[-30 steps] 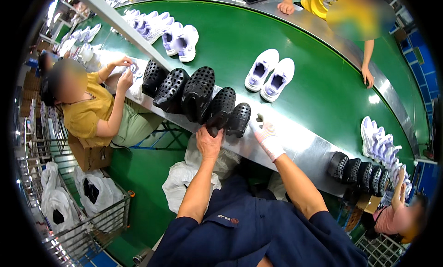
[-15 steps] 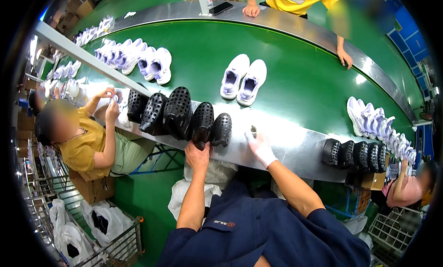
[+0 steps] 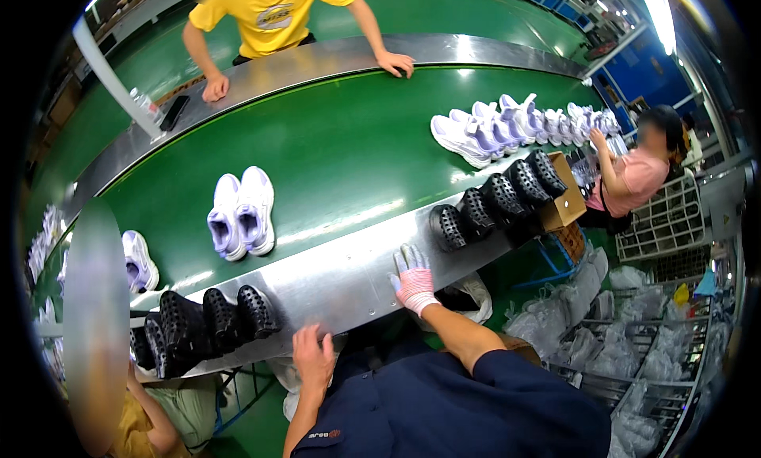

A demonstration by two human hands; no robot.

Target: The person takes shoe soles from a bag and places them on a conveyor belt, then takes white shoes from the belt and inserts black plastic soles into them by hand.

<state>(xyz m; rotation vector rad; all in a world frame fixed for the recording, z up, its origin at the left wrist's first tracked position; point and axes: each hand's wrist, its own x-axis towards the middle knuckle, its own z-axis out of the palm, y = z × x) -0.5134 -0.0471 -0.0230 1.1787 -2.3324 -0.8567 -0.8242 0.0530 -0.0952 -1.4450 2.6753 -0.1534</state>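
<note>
Shoe factory floor

Before you, a long green worktop with bare steel edges carries white-and-lilac sneakers; black perforated shoe forms stand on your side; a co-worker in pink is farther along; translucent plastic bags fill metal racks.

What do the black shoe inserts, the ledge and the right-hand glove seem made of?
Black inserts: probably moulded plastic, semi-gloss, with highlights around their holes. Ledge: likely bare metal, satin grey with blurred reflections. Glove: apparently knit fabric, matte, its pink cuff finely ribbed.
</note>
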